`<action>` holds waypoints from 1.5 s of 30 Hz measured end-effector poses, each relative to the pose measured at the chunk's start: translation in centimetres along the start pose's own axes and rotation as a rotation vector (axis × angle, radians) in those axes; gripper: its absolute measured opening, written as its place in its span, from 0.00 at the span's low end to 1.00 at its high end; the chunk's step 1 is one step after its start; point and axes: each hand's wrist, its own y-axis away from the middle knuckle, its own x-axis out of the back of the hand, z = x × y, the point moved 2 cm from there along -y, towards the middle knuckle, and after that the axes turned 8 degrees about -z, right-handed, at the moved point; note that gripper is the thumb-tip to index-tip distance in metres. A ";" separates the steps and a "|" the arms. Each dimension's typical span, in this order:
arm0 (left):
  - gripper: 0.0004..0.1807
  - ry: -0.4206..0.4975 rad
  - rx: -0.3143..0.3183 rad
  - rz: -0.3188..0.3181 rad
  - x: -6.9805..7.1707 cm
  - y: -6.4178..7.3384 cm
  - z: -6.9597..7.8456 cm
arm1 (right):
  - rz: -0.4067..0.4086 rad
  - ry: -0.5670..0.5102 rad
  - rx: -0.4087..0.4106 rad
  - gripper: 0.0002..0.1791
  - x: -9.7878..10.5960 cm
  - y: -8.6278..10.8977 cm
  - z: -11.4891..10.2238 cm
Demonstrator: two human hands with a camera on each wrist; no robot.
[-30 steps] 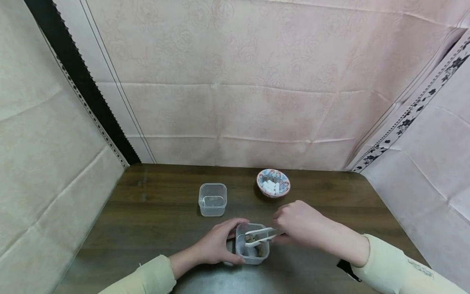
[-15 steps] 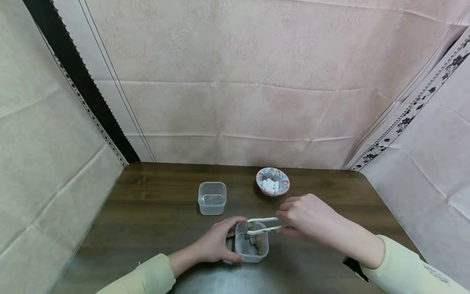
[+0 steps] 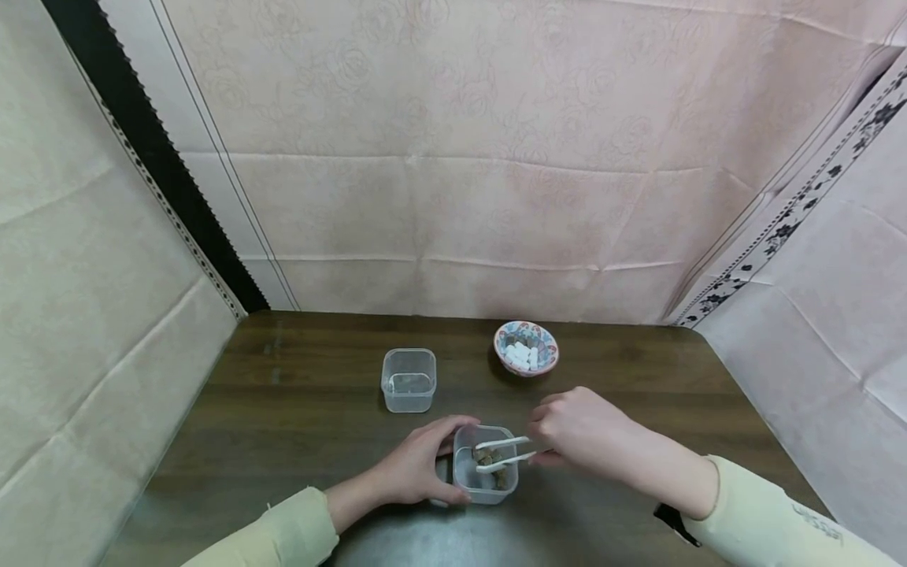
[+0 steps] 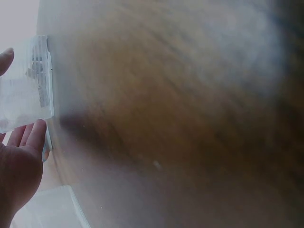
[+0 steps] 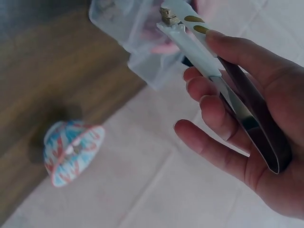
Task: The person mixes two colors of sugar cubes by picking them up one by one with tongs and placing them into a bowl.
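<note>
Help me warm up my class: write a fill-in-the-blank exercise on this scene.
1. The tongs hold a piece coloured ____.
2. White pieces lie in the patterned ____.
3. In the head view, the far tub stands to the ____ of the near tub.

Missing words: brown; bowl; left.
</note>
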 end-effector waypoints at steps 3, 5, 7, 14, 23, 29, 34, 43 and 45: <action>0.51 -0.005 0.006 0.002 0.0 0.0 0.1 | -0.042 0.007 0.007 0.17 -0.9 -0.8 -0.4; 0.51 -0.003 0.013 0.001 0.0 -0.1 0.2 | -0.061 0.006 0.015 0.16 -1.3 -1.4 -0.6; 0.52 -0.002 0.022 0.000 0.0 -0.1 0.2 | -0.074 0.014 0.018 0.15 -1.7 -2.0 -0.8; 0.52 0.000 0.028 -0.004 0.0 -0.2 -0.1 | -0.133 0.032 -0.018 0.16 -2.5 -3.0 -1.2; 0.52 -0.006 0.033 -0.006 0.0 -0.2 0.0 | -0.164 -0.019 -0.037 0.16 -2.3 -3.4 -0.9; 0.52 -0.011 0.034 -0.005 0.0 -0.2 -0.1 | -0.169 -0.063 -0.042 0.15 -2.3 -3.9 -0.8; 0.52 -0.007 0.030 -0.007 0.0 -0.2 -0.1 | -0.177 -0.057 -0.037 0.15 -2.4 -4.4 -1.1; 0.52 0.009 0.035 -0.012 0.0 -0.1 -0.1 | -0.180 0.009 -0.037 0.16 -2.1 -4.6 -1.6; 0.52 0.010 0.031 -0.011 0.0 -0.1 0.0 | -0.167 0.047 -0.030 0.18 -2.0 -4.5 -1.8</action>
